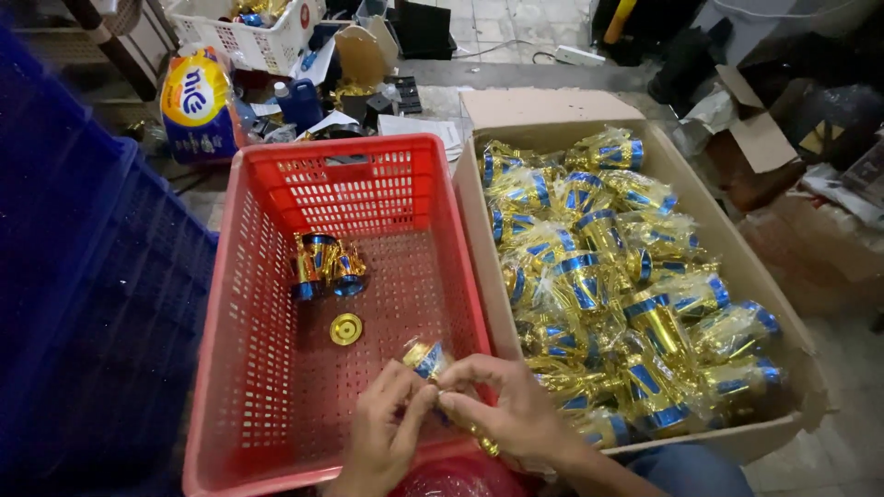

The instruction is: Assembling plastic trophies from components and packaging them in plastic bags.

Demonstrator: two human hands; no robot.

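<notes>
Pale tiled floor [516,23] at top, cluttered with a white basket [249,37] and perhaps dark bags.

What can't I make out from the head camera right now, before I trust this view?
- Gold-and-blue piece: mostly hidden in the head view by the left hand and right hand.
- Red round object under the hands: cut off by the bottom edge.
- Lower layers in the cardboard box: covered by the wrapped gold-and-blue pieces on top.
- Blue crate: contents too dark to tell.
</notes>
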